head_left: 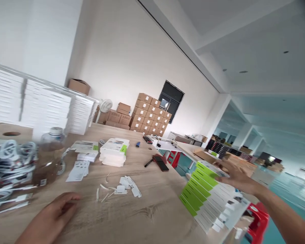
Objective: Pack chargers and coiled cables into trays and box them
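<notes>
My right hand [235, 177] reaches out to a tall stack of white and lime-green boxes [203, 189] at the table's right edge. Its fingers are stretched over the top of the stack, touching it, and look slightly blurred. My left hand [57, 213] rests low over the wooden table [147, 220], thumb and fingers apart with nothing between them. Small white paper scraps [128, 186] lie to its right. To its left are bundled white cables [10, 169] and a brownish bottle with a white cap [49, 157].
White box trays [114, 150] and printed leaflets [78, 169] lie mid-table. A phone [161, 163] and a black marker [148, 163] sit near the right edge. White box stacks [51, 108] line the left back. A red stool [258, 220] stands beside the table. Cartons [149, 113] are piled behind.
</notes>
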### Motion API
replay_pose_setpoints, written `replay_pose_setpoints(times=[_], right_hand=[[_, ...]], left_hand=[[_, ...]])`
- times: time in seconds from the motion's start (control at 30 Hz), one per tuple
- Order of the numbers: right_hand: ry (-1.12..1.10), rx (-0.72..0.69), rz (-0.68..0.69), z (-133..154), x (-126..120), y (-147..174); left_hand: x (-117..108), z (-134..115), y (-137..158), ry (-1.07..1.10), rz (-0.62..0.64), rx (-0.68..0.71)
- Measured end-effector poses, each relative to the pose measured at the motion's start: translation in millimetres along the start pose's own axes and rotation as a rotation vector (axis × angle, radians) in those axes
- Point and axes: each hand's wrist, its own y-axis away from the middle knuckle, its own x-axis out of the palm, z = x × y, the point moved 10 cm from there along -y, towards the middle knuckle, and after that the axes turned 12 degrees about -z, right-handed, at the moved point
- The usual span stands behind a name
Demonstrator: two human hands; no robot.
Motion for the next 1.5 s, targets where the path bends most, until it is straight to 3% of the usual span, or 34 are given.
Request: replay_pose_setpoints(times=[0.1, 0.2, 0.27, 0.37, 0.5, 0.6, 0.73, 0.8, 0.87, 0.93, 1.03, 1.1, 1.17, 1.27, 1.37, 1.5], right_hand=[[-0.094, -0.121, -0.126, 68, 0, -12], [-0.385, -0.390, -0.026, 190, 32, -10], [-0.579, -0.542, 0.028, 273, 64, -10], [-0.698, -0.540, 0.029, 368, 129, -24], [-0.710, -0.524, 0.054, 449, 204, -21], [-0.692, -0.542, 0.024, 460, 220, -3], [-0.684, -0.621, -0.099, 435, 194, 39], [-0.731, -0.774, -0.229, 429, 164, 84], [-0.821, -1.040, -0.328, 436, 135, 151], [-0.922, -1.268, -0.289, 446, 122, 216], [-1.105, -1.378, -0.094, 453, 116, 266], [-1.197, -1.285, 0.083, 451, 120, 259], [-1.193, -1.016, 0.227, 440, 137, 226], [-1.094, -0.657, 0.389, 416, 168, 187], [-1.064, -0.620, 0.528, 413, 182, 185], [-1.048, -0.560, 0.592, 415, 192, 186]], left_hand=[[9, -18, 8, -0.150, 0.106, 0.047], [12, -29, 12, -0.150, 0.143, 0.054], [14, -31, 13, -0.127, 0.191, 0.033], [12, -23, 12, 0.013, 0.226, -0.120], [-2, -3, 7, 0.206, 0.156, -0.341], [-8, 9, 4, 0.251, 0.111, -0.420], [-12, 8, 4, 0.406, 0.076, -0.546], [-9, -5, 10, 0.586, 0.132, -0.647], [-5, -28, 20, 0.804, 0.247, -0.722], [-2, -47, 33, 0.900, 0.380, -0.792], [3, -48, 51, 0.768, 0.471, -0.859], [4, -42, 48, 0.639, 0.428, -0.768], [12, -40, 46, 0.560, 0.418, -0.672], [36, -37, 58, 0.493, 0.522, -0.685], [51, -34, 69, 0.420, 0.583, -0.707], [54, -25, 74, 0.340, 0.557, -0.754]])
